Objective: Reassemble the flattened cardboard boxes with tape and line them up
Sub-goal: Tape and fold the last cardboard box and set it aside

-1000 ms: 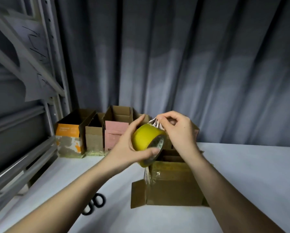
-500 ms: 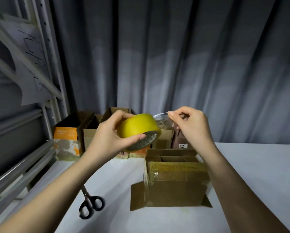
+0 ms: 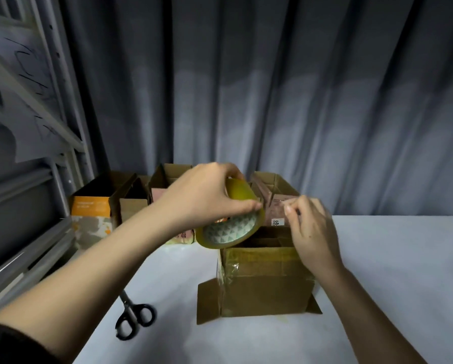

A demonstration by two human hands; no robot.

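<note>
Tape pulled over open brown cardboard box [image 3: 264, 282].
L hand [image 3: 201, 198] gripped yellow tape roll [image 3: 232, 219]; R hand [image 3: 312, 232] fingers pinched together, prob. on clear tape end.

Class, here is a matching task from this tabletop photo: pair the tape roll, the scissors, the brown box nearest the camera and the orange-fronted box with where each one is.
Things:
1. tape roll
2. scissors
3. near brown box
4. orange-fronted box

Places:
A. left end of the back row, beside the metal shelving
B. lying flat on the table, near left
C. gripped in the left hand, above the table
D. standing open on the table, under the right hand

Pairs: 1-C, 2-B, 3-D, 4-A
</note>
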